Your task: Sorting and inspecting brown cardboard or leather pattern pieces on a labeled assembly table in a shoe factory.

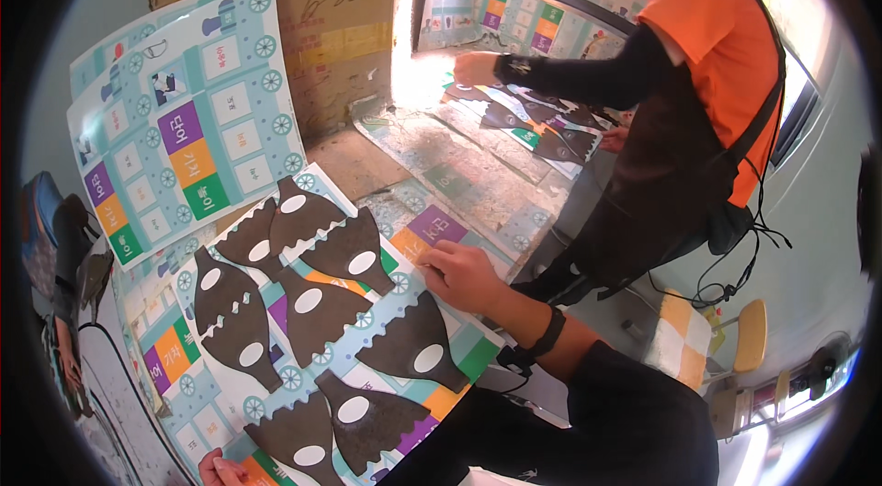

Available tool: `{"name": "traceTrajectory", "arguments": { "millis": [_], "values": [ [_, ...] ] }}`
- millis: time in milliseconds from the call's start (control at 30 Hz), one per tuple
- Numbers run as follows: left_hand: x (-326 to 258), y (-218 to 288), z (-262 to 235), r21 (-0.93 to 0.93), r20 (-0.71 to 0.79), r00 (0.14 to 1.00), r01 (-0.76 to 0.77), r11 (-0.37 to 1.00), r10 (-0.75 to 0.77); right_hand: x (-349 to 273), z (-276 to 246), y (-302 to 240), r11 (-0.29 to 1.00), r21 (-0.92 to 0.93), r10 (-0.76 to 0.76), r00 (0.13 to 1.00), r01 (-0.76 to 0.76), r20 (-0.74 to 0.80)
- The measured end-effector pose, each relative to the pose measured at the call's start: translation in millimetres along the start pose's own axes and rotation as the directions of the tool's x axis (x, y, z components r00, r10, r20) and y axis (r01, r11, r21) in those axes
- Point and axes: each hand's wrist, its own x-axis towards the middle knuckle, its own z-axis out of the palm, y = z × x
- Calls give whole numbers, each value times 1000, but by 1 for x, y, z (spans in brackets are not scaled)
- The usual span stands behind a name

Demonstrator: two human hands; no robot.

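Observation:
In front of me a printed board (372,376) in light blue, with purple, orange and green blocks, lies at a slant. Several dark brown flat cut-outs (308,316) lie on it, some overlapping; each tapers to a neck, with a scalloped edge and white ovals. My left hand (220,469), partly cut off by the lower rim, has its fingers closed on the board's near left edge. Beside the board's right edge is my right hand (459,276), with curled fingers; whatever they hold, if anything, is hidden. A black band (549,332) circles my right wrist.
More printed boards (207,118) stand upright at the left, against a cardboard box (331,45). At the back right, a co-worker (707,91) in an orange shirt and dark apron handles a similar board with brown cut-outs (542,123). Black cables (726,288) and a small chair (749,339) are at the right.

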Motion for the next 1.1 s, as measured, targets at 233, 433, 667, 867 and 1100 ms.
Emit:
{"name": "traceTrajectory", "arguments": {
  "millis": [233, 433, 667, 867, 1100],
  "values": [
    [-5, 12, 3, -11, -12, 994, 108, 994, -109, 2, -1, 2, 1000, -5, 16, 1000, -16, 18],
    [-4, 6, -2, 64, 15, 996, 85, 994, -86, 2, -5, 3, 1000, 10, 14, 999, -15, 33],
    [-2, 6, -11, 202, 113, 993, 12, 979, -36, 1, -9, 4, 1000, 2, 9, 999, -9, 31],
    [-3, -2, -11, 326, 193, 916, -398, 857, 352, 0, -13, 7, 1000, 24, -5, 1000, 5, -2],
    [-8, 2, -22, 241, 198, 980, -77, 968, 29, -7, -46, 30, 854, 435, 409, 886, -286, -220]
  ]
}}
